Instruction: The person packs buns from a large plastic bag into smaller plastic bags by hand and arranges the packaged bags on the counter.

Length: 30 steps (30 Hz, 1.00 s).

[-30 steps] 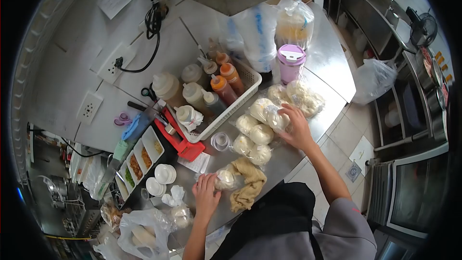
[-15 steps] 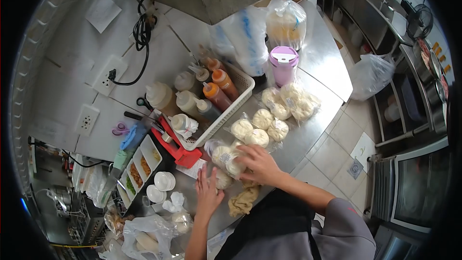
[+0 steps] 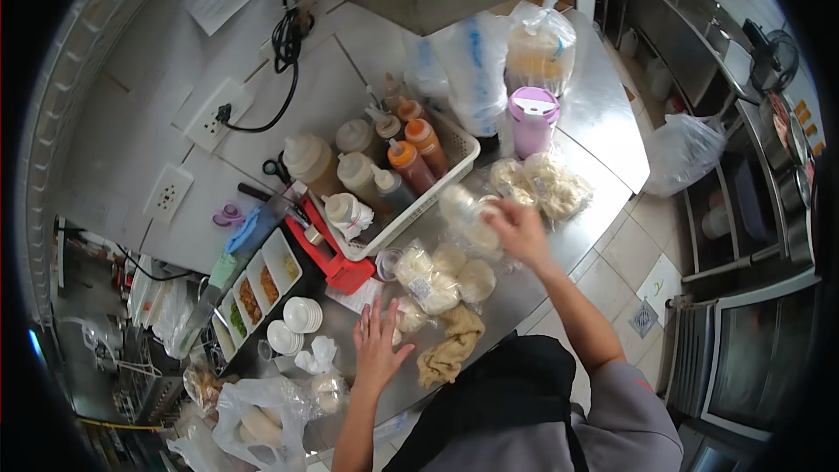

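My right hand [image 3: 522, 232] is closed on a clear plastic bag of white buns [image 3: 466, 214], which is blurred and appears raised over the steel table. Below it lie more bagged white buns [image 3: 434, 280], one bag with a printed label. Fingers spread, my left hand [image 3: 377, 345] rests beside a bagged bun [image 3: 410, 315] at the near side; whether it touches the bag I cannot tell. A crumpled tan cloth [image 3: 452, 345] lies between those buns and my apron. Further back, other bagged buns [image 3: 558, 188] sit near a purple lidded tumbler [image 3: 534, 127].
A white basket [image 3: 411, 227] of squeeze bottles stands behind the buns, beside a red tool [image 3: 341, 271]. To the left are topping trays [image 3: 284, 253], white lids [image 3: 301, 315] and a plastic bag [image 3: 227, 419]. The table's right edge borders a tiled floor [image 3: 620, 271].
My right hand has moved away from me and to the right, from the near buns, and now holds a bag of buns. My left hand stays spread at nearly the same place.
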### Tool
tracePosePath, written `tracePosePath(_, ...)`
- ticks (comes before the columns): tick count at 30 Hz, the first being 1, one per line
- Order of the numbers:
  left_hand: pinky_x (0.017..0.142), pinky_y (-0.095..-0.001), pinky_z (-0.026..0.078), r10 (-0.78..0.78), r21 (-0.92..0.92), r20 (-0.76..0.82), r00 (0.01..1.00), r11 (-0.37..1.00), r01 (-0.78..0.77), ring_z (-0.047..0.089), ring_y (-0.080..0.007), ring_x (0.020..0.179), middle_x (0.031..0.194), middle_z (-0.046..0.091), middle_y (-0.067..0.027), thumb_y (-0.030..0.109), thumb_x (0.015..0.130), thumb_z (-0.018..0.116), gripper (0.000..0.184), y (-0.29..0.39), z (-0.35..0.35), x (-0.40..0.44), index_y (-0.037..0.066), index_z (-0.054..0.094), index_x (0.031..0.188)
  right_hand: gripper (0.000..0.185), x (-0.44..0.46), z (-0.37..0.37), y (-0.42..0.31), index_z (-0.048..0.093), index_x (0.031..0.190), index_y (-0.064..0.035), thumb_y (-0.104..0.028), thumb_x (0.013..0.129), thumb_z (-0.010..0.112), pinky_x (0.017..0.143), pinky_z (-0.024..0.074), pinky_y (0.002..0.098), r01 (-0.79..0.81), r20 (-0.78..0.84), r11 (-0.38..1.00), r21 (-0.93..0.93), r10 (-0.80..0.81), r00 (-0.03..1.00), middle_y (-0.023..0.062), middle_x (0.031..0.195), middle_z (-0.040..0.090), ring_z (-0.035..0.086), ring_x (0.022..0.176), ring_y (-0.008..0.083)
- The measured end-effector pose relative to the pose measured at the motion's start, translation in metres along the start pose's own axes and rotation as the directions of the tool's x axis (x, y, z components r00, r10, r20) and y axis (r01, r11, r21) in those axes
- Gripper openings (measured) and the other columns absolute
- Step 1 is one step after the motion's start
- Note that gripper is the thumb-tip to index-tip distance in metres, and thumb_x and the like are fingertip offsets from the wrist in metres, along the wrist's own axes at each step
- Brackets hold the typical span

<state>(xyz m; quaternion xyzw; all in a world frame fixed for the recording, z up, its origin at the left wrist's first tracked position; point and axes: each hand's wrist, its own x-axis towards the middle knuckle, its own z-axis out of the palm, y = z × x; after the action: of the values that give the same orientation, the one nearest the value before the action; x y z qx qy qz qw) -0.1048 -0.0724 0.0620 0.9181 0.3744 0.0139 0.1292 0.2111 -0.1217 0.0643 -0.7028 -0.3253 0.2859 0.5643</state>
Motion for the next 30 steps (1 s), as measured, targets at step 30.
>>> tracePosePath(30,0.080,-0.0347,0.044,-0.340,-0.469,-0.461,0.820,0.878,0.101,0.058,-0.0247,0.101,0.110,0.062,-0.0088,0.010,0.084,0.064,0.033,0.003,0.022,-0.127,0.010,0.060,0.116,0.019,-0.146,0.112,0.029,0.065,0.091,-0.0045,-0.007,0.072,0.069,0.073,0.0467,0.0396,0.748,0.797,0.642,-0.168,-0.358,0.487,0.0117,0.095,0.058,0.055,0.085,0.0306)
